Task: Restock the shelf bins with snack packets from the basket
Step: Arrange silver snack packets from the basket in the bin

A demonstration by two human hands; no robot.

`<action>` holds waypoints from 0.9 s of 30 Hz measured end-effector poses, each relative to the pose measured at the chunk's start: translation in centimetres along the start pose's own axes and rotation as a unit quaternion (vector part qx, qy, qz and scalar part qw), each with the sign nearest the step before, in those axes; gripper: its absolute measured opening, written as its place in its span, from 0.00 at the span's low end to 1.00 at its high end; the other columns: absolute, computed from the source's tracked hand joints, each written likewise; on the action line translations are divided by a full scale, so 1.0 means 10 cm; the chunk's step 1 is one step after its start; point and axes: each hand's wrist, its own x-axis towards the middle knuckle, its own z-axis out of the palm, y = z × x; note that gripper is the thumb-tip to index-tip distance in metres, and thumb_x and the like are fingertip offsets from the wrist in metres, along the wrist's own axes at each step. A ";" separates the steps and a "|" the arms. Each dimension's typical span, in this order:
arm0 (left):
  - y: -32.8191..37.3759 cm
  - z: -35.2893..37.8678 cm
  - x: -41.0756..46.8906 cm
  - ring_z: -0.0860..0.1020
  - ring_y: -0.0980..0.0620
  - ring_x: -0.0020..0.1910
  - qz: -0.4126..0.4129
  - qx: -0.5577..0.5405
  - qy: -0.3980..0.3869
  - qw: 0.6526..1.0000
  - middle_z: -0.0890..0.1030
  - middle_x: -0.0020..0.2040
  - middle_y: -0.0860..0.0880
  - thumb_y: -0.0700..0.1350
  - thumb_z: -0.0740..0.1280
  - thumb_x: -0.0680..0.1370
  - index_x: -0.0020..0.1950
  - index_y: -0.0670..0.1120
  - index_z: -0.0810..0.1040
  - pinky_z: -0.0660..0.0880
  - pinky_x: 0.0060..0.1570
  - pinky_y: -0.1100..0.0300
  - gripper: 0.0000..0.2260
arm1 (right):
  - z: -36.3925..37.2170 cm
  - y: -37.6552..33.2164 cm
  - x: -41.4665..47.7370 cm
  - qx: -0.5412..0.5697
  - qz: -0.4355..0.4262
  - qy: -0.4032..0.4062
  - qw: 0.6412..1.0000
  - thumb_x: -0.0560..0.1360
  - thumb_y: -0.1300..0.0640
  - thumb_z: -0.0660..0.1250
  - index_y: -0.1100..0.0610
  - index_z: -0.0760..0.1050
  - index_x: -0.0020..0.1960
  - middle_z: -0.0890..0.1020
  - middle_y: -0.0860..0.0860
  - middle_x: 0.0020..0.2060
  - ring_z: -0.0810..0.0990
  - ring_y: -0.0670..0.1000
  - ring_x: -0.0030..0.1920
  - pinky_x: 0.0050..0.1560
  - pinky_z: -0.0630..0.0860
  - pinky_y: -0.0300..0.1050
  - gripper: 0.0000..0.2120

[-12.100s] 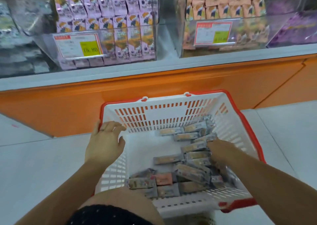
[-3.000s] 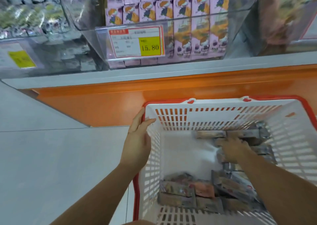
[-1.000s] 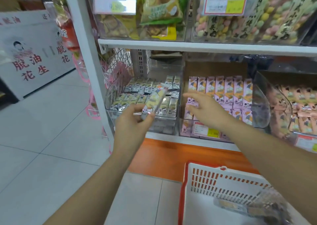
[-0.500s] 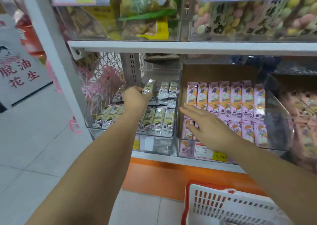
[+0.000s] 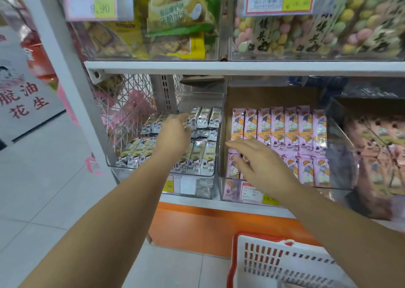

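Head view: my left hand (image 5: pixel 175 134) reaches deep into the clear bin (image 5: pixel 129 173); its grip is hidden, so I cannot tell. I should seat packets (image 5: pixel 203 156) flush. Right hand (image 5: pixel 260 162), just right of the bin, is spread and empty.

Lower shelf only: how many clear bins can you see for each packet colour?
white-packet bin: 1
pink-packet bin: 1
peach-packet bin: 1, cut off at the right edge
Total: 3
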 end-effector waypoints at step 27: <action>-0.56 2.06 -2.47 0.65 0.49 0.66 0.159 0.058 -0.152 0.974 0.77 0.61 0.48 0.34 0.67 0.71 0.59 0.47 0.79 0.63 0.66 0.58 0.18 | 1.17 1.57 -2.98 -0.035 0.360 -0.429 0.828 0.79 0.52 0.60 0.52 0.67 0.71 0.67 0.51 0.71 0.68 0.53 0.69 0.67 0.68 0.48 0.20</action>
